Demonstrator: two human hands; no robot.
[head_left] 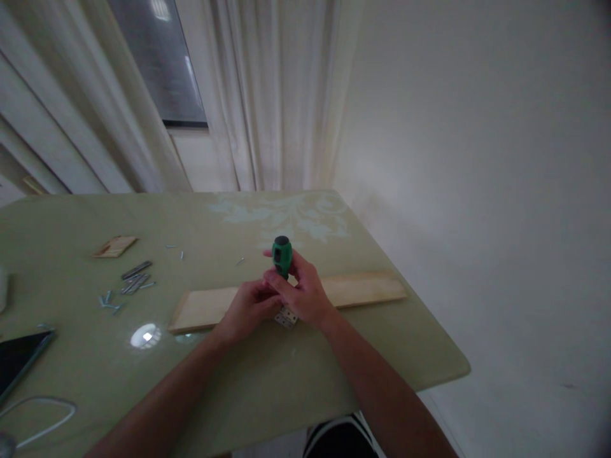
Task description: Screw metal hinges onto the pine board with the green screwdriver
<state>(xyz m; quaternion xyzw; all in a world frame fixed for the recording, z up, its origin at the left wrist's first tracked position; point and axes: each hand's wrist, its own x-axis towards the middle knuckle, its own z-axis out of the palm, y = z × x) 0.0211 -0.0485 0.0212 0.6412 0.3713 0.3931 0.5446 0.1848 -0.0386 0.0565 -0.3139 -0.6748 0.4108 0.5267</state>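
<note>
A long pale wooden board [365, 289] lies across the table, and both my hands are over its middle. My right hand [305, 289] grips a green and black screwdriver [282, 251], which stands upright with its handle end on top. Close beside it, my left hand [252, 305] has its fingers closed low down by the screwdriver's shaft; what they pinch is hidden. Below my fingers a metal hinge plate with holes [286, 317] sticks out past the board's near edge. The screwdriver's tip is hidden by my hands.
On the left lie several metal hinges [136, 280], several screws [109, 302] and a small wooden piece [115, 246]. One screw [240, 261] rests behind the board. A dark tablet-like device [21, 356] and a white cable [48, 401] sit at the left edge. A wall [501, 222] borders the table's right side.
</note>
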